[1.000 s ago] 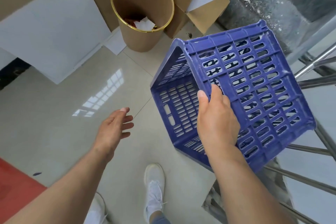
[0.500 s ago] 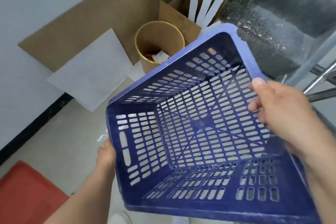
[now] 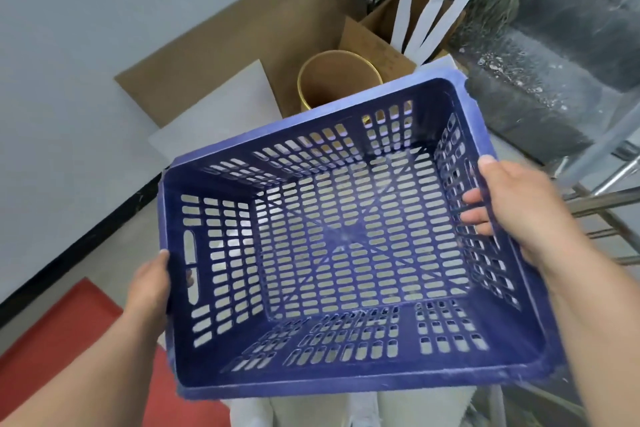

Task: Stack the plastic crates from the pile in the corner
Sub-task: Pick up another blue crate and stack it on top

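Observation:
I hold a blue perforated plastic crate (image 3: 346, 236) in front of me, its open side turned up toward the camera, empty inside. My left hand (image 3: 150, 284) grips the crate's left wall near its slot handle. On the right rim sits my right hand (image 3: 512, 204), fingers curled over the wall into the crate. The crate hangs in the air above the floor. No other crate or pile shows in view.
A brown cylindrical bin (image 3: 332, 80) stands behind the crate, beside cardboard boxes (image 3: 374, 42) with white strips and a white board (image 3: 221, 114) leaning on the wall. Metal bars (image 3: 602, 198) run along the right. A red mat (image 3: 65, 329) lies on the floor at lower left.
The crate has turned from its side to open side up and levelled out. My left hand, free a second ago, now grips the left wall; my right hand shifted onto the right rim.

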{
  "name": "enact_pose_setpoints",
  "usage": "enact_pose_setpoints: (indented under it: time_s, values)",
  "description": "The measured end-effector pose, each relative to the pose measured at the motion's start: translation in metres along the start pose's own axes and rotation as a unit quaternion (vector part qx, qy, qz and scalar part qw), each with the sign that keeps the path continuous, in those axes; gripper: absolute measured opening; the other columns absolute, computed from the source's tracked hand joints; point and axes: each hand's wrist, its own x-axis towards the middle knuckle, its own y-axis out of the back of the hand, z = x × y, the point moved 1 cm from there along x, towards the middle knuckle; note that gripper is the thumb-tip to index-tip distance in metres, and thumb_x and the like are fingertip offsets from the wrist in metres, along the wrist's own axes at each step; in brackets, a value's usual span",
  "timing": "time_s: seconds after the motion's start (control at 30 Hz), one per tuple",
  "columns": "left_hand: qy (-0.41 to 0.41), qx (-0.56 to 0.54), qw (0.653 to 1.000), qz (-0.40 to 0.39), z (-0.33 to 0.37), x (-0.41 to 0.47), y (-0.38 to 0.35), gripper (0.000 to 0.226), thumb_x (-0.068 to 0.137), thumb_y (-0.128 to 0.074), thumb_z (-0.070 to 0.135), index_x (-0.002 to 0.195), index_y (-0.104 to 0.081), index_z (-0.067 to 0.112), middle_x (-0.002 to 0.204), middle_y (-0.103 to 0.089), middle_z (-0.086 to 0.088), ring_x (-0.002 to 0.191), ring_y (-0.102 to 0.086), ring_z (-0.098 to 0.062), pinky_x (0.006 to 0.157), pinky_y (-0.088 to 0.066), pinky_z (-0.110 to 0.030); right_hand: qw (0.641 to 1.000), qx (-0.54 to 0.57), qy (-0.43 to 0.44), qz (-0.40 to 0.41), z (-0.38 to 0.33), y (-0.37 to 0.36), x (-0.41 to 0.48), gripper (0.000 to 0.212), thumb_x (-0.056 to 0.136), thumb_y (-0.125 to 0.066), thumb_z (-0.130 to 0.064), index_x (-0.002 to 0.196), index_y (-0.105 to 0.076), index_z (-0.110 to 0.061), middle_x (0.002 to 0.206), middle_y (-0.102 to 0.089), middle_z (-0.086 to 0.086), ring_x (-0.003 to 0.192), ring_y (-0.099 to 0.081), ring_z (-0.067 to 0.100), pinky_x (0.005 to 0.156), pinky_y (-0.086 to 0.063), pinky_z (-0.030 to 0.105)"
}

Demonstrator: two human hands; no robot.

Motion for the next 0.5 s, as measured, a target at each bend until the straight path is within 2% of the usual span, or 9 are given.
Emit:
enact_pose_setpoints:
  time_s: [0.07, 0.2, 0.3, 0.37, 0.43, 0.5]
  values:
    - [-0.006, -0.025, 1.000, 0.016, 0.002, 0.001, 0.019, 0.037, 0.095, -0.042, 0.042, 0.105, -0.059, 0.011, 0.082, -0.064, -0.012, 0.071, -0.061, -0.023, 0.071, -0.050, -0.037, 1.000, 0.004, -0.006, -0.002, 0.002, -0.015, -0.007, 0.032, 0.100, -0.036, -0.039, 0.104, -0.055, -0.013, 0.080, -0.062, 0.008, 0.061, -0.061, 0.028, 0.053, -0.047, 0.031]
    - [-0.009, -0.055, 0.997, 0.046, 0.005, 0.006, 0.064, 0.048, 0.086, -0.046, 0.054, 0.108, -0.062, 0.014, 0.086, -0.064, -0.010, 0.069, -0.060, -0.023, 0.067, -0.049, -0.037, 1.000, 0.005, -0.001, 0.000, 0.002, -0.047, -0.022, 0.034, 0.097, -0.038, -0.033, 0.096, -0.057, -0.005, 0.082, -0.064, 0.010, 0.060, -0.061, 0.028, 0.054, -0.047, 0.033]
    - [0.021, -0.070, 0.996, 0.057, 0.001, 0.013, 0.103, 0.051, 0.078, -0.053, 0.060, 0.104, -0.064, 0.018, 0.092, -0.072, -0.012, 0.079, -0.070, -0.030, 0.078, -0.056, -0.046, 1.000, 0.020, -0.004, -0.016, -0.004, -0.073, -0.032, 0.025, 0.094, -0.041, -0.026, 0.087, -0.056, -0.008, 0.085, -0.065, 0.012, 0.060, -0.062, 0.029, 0.057, -0.048, 0.038]
    - [0.021, -0.065, 0.996, 0.064, -0.002, 0.010, 0.127, 0.044, 0.082, -0.054, 0.055, 0.104, -0.065, 0.018, 0.091, -0.074, -0.015, 0.081, -0.072, -0.034, 0.079, -0.056, -0.051, 0.999, 0.021, -0.004, -0.035, -0.004, -0.089, -0.040, 0.024, 0.094, -0.040, -0.021, 0.096, -0.057, -0.005, 0.085, -0.062, 0.012, 0.061, -0.063, 0.028, 0.059, -0.049, 0.038]
    - [0.007, -0.051, 0.996, 0.069, -0.008, 0.004, 0.151, 0.036, 0.089, -0.048, 0.047, 0.098, -0.064, 0.016, 0.088, -0.072, -0.016, 0.078, -0.070, -0.035, 0.078, -0.056, -0.048, 0.998, 0.011, 0.000, -0.065, -0.003, -0.107, -0.048, 0.027, 0.095, -0.039, -0.020, 0.104, -0.058, -0.004, 0.089, -0.062, 0.013, 0.063, -0.065, 0.027, 0.058, -0.050, 0.035]
    - [0.001, -0.037, 0.996, 0.080, -0.023, 0.002, 0.176, 0.039, 0.088, -0.043, 0.044, 0.096, -0.066, 0.013, 0.087, -0.072, -0.017, 0.078, -0.069, -0.035, 0.075, -0.055, -0.046, 0.995, -0.007, 0.006, -0.096, 0.001, -0.124, -0.060, 0.027, 0.097, -0.037, -0.022, 0.103, -0.058, -0.006, 0.095, -0.063, 0.016, 0.065, -0.065, 0.027, 0.055, -0.048, 0.033]
